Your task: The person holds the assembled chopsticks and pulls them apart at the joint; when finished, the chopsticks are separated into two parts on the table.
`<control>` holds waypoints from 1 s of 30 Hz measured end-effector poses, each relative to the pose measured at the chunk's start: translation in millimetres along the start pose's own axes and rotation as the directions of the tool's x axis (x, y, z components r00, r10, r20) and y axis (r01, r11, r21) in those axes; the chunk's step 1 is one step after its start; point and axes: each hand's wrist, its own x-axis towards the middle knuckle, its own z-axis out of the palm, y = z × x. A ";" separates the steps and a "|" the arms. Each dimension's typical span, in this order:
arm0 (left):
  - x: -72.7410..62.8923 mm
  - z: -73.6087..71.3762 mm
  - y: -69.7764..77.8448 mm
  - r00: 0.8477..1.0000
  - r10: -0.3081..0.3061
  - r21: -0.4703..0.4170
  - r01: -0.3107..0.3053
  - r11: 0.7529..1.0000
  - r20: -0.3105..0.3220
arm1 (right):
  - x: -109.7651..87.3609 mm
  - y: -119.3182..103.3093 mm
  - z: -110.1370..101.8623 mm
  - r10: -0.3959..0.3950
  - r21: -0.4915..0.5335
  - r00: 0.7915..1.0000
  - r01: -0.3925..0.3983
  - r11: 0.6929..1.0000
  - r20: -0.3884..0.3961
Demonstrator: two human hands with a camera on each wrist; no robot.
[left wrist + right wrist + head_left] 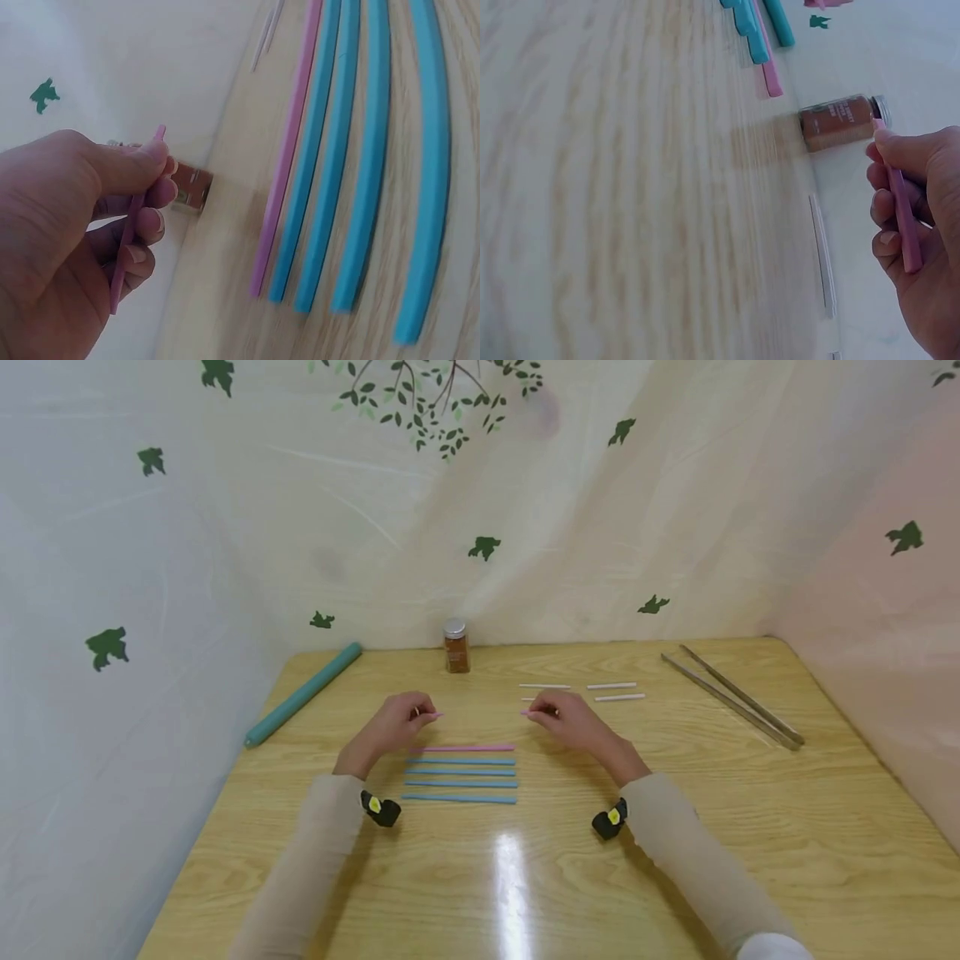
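Note:
My left hand pinches a short, slim pink stick between thumb and fingers, its tip poking out past the thumb. A second pink stick is gripped by my right hand, lying across the curled fingers. Both hands are raised over the middle of the table, apart, with the stick tips facing each other. Just nearer than the hands lies a longer pink stick, and parallel below it are several blue sticks.
A spice jar with a silver lid stands at the back. Several short white sticks lie behind my right hand. On the left rests a teal cylinder; on the right, long metal strips that converge like tongs. A curtain hangs behind.

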 end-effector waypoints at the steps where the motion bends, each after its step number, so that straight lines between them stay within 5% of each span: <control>1: 1.9 0.9 1.0 1.000 0.008 -0.005 -0.008 1.000 0.009 | -1.2 1.5 -1.2 -0.005 0.004 1.000 0.005 1.000 0.000; 14: 29.7 29.2 33.2 0.993 0.118 -0.022 -0.118 0.993 0.017 | -20.3 17.8 -20.7 0.022 0.004 0.998 -0.021 1.000 -0.056; 19: 40.4 42.2 43.2 0.993 0.111 -0.029 -0.110 0.994 0.040 | -31.9 33.4 -35.4 0.019 -0.005 0.994 -0.020 1.000 -0.107; 30: 63.5 77.8 63.3 0.996 0.088 -0.031 -0.087 0.996 0.032 | -59.1 61.6 -67.5 0.194 -0.036 0.970 -0.201 0.979 -0.147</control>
